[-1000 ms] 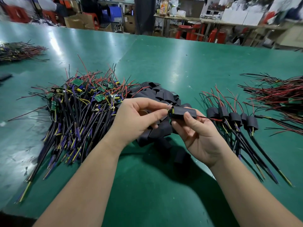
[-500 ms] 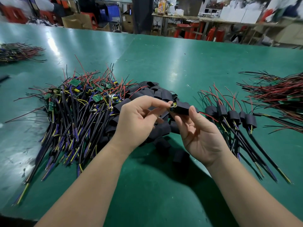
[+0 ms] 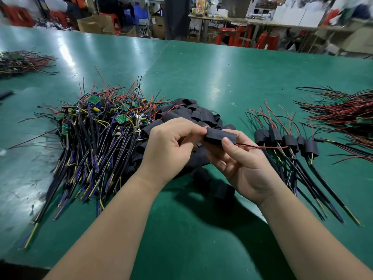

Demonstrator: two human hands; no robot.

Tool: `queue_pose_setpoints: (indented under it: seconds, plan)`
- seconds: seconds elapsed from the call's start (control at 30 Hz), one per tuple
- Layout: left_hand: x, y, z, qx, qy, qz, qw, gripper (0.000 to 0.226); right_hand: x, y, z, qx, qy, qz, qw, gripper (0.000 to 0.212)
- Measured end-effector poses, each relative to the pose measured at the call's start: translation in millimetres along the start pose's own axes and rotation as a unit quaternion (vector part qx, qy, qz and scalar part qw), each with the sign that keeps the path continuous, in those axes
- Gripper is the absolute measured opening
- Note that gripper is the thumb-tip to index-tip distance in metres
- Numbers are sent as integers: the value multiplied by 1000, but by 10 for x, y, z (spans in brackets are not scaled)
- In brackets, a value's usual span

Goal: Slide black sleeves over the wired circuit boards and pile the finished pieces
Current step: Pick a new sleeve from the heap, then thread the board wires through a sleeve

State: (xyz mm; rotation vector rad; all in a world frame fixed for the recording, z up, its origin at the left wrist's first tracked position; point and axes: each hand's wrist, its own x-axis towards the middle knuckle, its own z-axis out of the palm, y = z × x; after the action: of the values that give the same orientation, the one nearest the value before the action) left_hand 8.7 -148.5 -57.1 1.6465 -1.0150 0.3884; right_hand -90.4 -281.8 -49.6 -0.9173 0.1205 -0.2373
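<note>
Black sleeve (image 3: 221,136) held in both hands above the counter (image 3: 201,229), long axis running left to right.
My left hand (image 3: 169,146) pinches its left end; my right hand (image 3: 242,164) grips the right end, thumb on top, with red and black leads (image 3: 262,146) trailing rightward. The finished pieces (image 3: 290,142) lie just beyond, nearer my right hand.

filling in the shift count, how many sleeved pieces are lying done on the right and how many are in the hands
sleeved pieces lying in a row on the table, to the right of the hands: 5
sleeved piece held between the left hand and the right hand: 1
total: 6
</note>
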Motion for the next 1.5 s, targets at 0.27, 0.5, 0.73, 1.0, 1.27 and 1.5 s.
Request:
queue_pose_setpoints:
  seconds: [0.27, 0.5, 0.73, 1.0, 1.27, 1.5]
  plan:
    - [3, 86, 13, -91, 3, -109, 990, 26, 31, -11, 19, 2, 34, 8, 999, 35]
    - [74, 96, -95, -184, 78, -205, 958, 9, 16, -477, -122, 68, 159, -34, 984, 10]
    - [78, -62, -238, 157, 137, -184, 961, 15, 15, -740, -581, -310, 344, -138, 876, 25]
    - [0, -146, -240, 408, -37, -374, 832, 45, 55, -518, -660, -699, 323, -115, 628, 46]
    - [57, -248, -462, 367, 66, -340, 863, 57, 78, -413, -588, -700, 267, -173, 639, 35]
    - [74, -363, -573, 321, 108, -308, 889, 56, 83, -381, -566, -680, 261, -216, 650, 26]
